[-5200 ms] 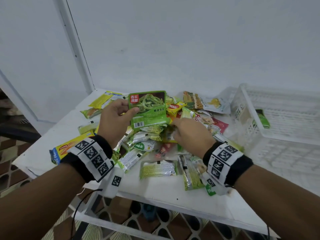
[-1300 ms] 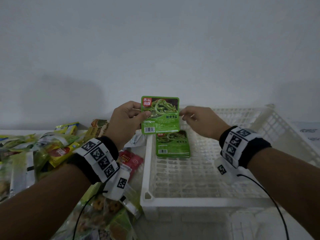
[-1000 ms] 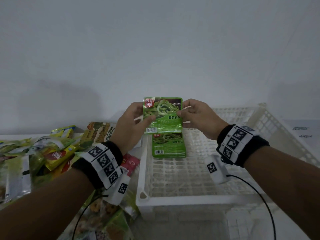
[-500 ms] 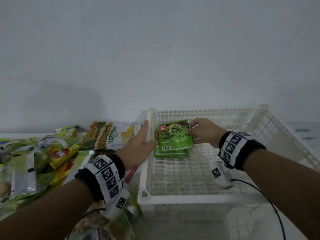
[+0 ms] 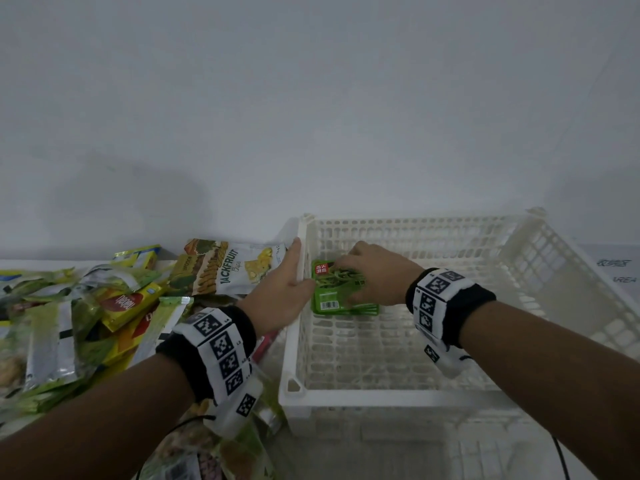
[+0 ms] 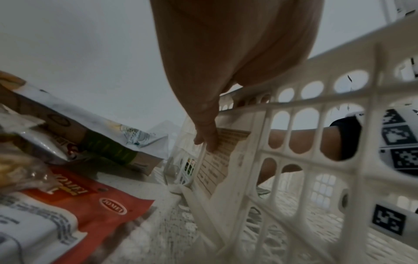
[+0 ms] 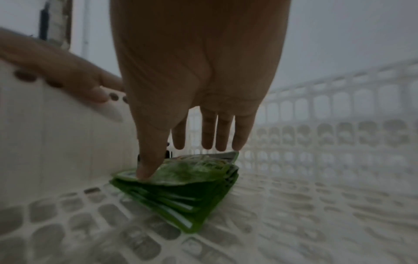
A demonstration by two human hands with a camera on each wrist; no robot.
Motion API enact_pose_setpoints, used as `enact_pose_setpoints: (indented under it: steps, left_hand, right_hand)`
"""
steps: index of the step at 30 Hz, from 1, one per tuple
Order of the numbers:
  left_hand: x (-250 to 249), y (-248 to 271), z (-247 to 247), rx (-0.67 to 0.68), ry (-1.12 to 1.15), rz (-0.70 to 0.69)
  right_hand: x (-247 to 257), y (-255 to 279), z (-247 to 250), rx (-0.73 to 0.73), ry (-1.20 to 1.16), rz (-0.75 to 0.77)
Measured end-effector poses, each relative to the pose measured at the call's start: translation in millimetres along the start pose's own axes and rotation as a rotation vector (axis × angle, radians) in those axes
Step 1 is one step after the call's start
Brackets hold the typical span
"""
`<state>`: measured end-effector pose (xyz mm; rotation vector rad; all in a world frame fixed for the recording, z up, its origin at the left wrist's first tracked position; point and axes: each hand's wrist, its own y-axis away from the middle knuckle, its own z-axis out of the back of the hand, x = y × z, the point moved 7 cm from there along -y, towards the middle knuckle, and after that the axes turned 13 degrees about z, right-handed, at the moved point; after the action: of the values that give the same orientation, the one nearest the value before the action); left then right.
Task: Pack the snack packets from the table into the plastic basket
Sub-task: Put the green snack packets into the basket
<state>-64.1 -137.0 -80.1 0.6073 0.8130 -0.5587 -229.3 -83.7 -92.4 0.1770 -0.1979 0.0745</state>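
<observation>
A white plastic basket stands on the right of the table. In its far left corner lies a stack of green snack packets. My right hand lies on top of the stack. Its thumb presses the top packet and its fingers are straight over the far edge. My left hand rests against the basket's left wall, fingers straight down the outside, thumb over the rim. It holds no packet.
Left of the basket lies a heap of snack packets: a Jackfruit bag, a yellow and red packet and a red one. A paper label sticks to the basket's outer wall. A white wall rises close behind.
Both hands held a green packet above the basket. It now lies on the stack inside. My left hand let go and moved to the rim; my right hand lowered onto the packet.
</observation>
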Motion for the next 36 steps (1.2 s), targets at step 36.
enact_pose_setpoints:
  steps: [36]
  left_hand:
    - [-12,48,99,-0.304,-0.48,-0.126]
  right_hand:
    - [55,8,100,-0.376,0.166,0.06]
